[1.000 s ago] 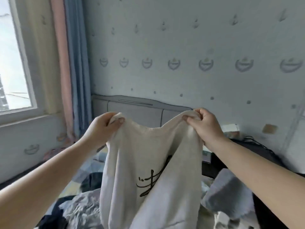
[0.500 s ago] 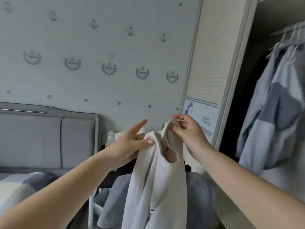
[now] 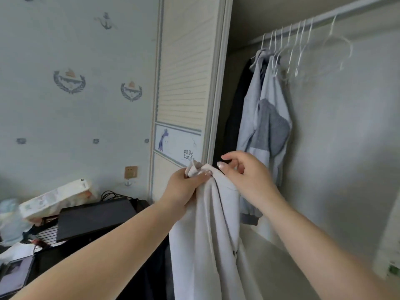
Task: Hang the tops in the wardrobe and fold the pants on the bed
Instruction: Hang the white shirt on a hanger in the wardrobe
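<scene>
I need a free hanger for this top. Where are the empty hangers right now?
In the head view, the empty hangers hang on the wardrobe rail, upper right, just right of the hung grey-blue top and above the open right hand.

A white top [image 3: 201, 234] hangs bunched from the left hand [image 3: 184, 187], whose grip closes on the gathered fabric at its upper edge; the cloth falls straight down in long folds, with a bit of dark print showing low on its right side. The right hand [image 3: 246, 176] is just beside the top's upper edge, fingers loosely curled and apart from the cloth. Behind stands the open wardrobe [image 3: 346, 126], its rail [image 3: 324, 18] carrying several empty wire hangers [image 3: 303, 50] and a pale blue-and-grey top [image 3: 266, 126] already hung at the left.
</scene>
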Demonstrator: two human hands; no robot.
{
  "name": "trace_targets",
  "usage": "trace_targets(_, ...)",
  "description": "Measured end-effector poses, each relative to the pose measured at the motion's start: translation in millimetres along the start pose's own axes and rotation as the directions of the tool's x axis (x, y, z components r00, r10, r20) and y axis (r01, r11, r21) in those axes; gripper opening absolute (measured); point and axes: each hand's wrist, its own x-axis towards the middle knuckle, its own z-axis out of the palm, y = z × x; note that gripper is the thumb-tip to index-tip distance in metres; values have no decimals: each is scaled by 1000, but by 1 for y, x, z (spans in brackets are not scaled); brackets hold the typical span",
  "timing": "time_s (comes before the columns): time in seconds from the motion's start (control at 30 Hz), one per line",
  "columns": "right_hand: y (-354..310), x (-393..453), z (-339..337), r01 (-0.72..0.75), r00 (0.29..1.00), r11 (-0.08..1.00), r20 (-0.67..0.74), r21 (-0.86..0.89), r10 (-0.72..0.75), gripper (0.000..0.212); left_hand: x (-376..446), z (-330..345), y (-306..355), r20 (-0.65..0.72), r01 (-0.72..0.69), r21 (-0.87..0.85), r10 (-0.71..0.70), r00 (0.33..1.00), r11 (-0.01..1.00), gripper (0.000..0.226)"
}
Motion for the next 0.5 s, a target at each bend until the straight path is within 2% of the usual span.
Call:
trace_targets(0.07,23,-8,2,-60,998,971,-17,-229,57,36,29,13,-4,24,-22,-17,22,999,1000,25)
trace_targets(0.13,36,-9,15,-142,984,950,68,-279,167,48,49,29,-5,92,-55,23,53,994,998,27)
trace_targets(0.2,48,2,26,-290,953,953,69,-92,296,58,66,44,-6,204,-80,67,64,977,995,20)
trace_targets(0.23,52,10,28,-353,935,934,42,52,351,54,73,49,-7,269,-93,102,62,961,990,18)
trace_targets(0.3,63,25,28,-388,908,881,-54,270,416,35,89,52,-7,407,-113,165,37,913,980,18)
trace_targets(0.37,73,32,26,-379,881,849,-138,368,453,30,107,51,-4,539,-42,182,-63,840,982,19)
trace_targets(0.43,80,34,26,-336,894,850,-148,405,424,31,121,46,6,648,1,259,-175,741,966,25)
trace_targets(0.5,83,37,31,-264,929,871,-133,414,345,28,139,41,20,722,-123,404,-233,651,906,26)
